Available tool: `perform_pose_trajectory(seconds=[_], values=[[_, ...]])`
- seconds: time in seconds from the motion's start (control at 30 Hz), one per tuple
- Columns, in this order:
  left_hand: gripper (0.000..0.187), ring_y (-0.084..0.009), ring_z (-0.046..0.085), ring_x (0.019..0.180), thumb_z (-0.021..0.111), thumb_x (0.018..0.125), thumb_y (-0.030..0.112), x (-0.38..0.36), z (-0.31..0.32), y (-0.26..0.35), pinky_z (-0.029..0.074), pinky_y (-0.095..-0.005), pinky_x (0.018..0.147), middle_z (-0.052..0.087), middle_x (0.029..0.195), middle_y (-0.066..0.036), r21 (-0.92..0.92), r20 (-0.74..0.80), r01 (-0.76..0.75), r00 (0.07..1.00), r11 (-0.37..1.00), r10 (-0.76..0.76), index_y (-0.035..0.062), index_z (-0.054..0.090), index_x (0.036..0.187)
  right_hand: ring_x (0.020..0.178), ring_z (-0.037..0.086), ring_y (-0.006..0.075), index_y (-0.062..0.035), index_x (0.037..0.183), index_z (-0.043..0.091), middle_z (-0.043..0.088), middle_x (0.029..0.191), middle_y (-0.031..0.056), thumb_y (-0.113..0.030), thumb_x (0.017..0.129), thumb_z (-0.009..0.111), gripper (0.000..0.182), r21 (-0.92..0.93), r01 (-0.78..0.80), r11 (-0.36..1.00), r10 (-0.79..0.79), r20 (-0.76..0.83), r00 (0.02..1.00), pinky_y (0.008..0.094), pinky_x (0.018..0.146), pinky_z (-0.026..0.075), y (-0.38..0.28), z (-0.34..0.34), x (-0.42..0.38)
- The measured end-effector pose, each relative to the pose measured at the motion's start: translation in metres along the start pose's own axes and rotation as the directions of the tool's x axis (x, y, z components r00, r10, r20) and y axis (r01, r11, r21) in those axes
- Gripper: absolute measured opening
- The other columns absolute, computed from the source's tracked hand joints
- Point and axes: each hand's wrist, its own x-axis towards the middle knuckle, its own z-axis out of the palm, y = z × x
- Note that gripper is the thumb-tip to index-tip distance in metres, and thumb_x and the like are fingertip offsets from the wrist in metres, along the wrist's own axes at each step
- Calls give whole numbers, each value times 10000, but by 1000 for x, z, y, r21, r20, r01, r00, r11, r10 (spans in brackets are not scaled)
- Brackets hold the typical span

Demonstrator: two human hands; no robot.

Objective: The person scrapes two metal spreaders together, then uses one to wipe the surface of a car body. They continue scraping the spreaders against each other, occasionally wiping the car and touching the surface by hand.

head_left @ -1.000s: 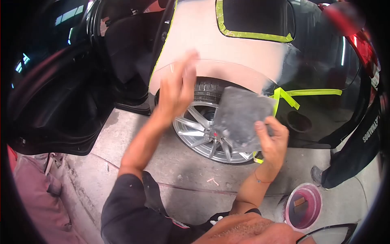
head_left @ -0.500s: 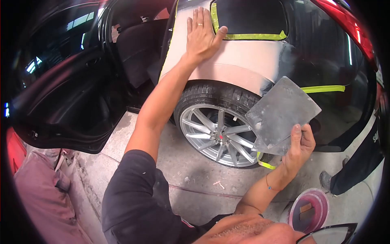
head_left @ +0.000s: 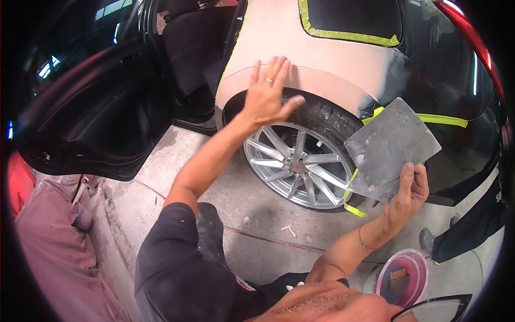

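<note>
My left hand [head_left: 267,99] is at the lower edge of a sanded, pinkish-beige fender panel [head_left: 332,70], just above the wheel arch. Its fingers are spread, the back of the hand faces me, and a ring shows on one finger. The fingertips overlap the panel and the palm overlaps the tire [head_left: 327,119]. In my right hand [head_left: 409,190] is a dusty grey sandpaper sheet [head_left: 394,145], pinched at its lower corner with the thumb on its face. The sheet is held up in front of the tire and the car's dark rear corner.
Yellow-green masking tape [head_left: 354,36] borders the side window. A silver multi-spoke wheel [head_left: 298,166] stands below the arch. To the left, a black car door [head_left: 91,118] hangs open. A pink-rimmed bucket [head_left: 421,268] holds a block. Another person's leg [head_left: 464,236] is at right.
My left hand has slid down the panel from beside the window to the wheel arch. My right hand still holds the sheet; the whole view has shifted slightly.
</note>
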Motion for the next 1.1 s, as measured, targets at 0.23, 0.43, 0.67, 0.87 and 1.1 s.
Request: perform_pose_trajectory(seconds=[0.23, 0.43, 0.67, 0.87, 1.1], values=[[738, -426, 193, 1437, 416, 983, 432, 189, 1, -104, 127, -492, 1183, 241, 1513, -324, -58, -266, 208, 940, 976, -216, -121, 263, 1448, 787, 535, 15, -16, 934, 679, 637, 858, -27, -51, 917, 665, 42, -58, -7, 998, 7, 0, 1000, 151, 721, 408, 7, -4, 0], [704, -432, 232, 1421, 433, 981, 392, 130, 19, -71, 138, -494, 1177, 274, 1503, -318, 103, -233, 151, 965, 983, -123, -121, 282, 1439, 761, 504, 6, -32, 874, 653, 604, 822, -51, -76, 931, 652, 72, -122, 18, 992, -24, -47, 999, 148, 696, 379, 10, 5, 0], [705, -466, 297, 1382, 492, 941, 387, 40, 28, -62, 186, -560, 1143, 344, 1454, -331, -34, -206, 116, 971, 993, -121, -127, 337, 1398, 732, 452, 3, -48, 864, 625, 552, 788, -74, -89, 947, 623, 93, -193, 15, 981, -15, 4, 1000, 157, 668, 335, 6, 2, 3], [777, -470, 206, 1420, 515, 938, 414, -23, 24, -52, 150, -538, 1161, 239, 1516, -313, -31, -70, 158, 985, 987, -160, -101, 246, 1454, 748, 487, 5, -52, 866, 632, 580, 800, -69, -90, 949, 619, 92, -169, 6, 986, 0, 34, 999, 155, 689, 357, 2, 16, -3], [808, -426, 239, 1427, 553, 909, 476, -74, 8, -59, 142, -550, 1161, 276, 1509, -294, -17, 47, 229, 973, 973, -228, -77, 305, 1443, 741, 491, 6, -51, 867, 633, 586, 804, -68, -92, 945, 627, 88, -134, 6, 991, 10, 118, 993, 154, 693, 364, 3, 15, 0]])
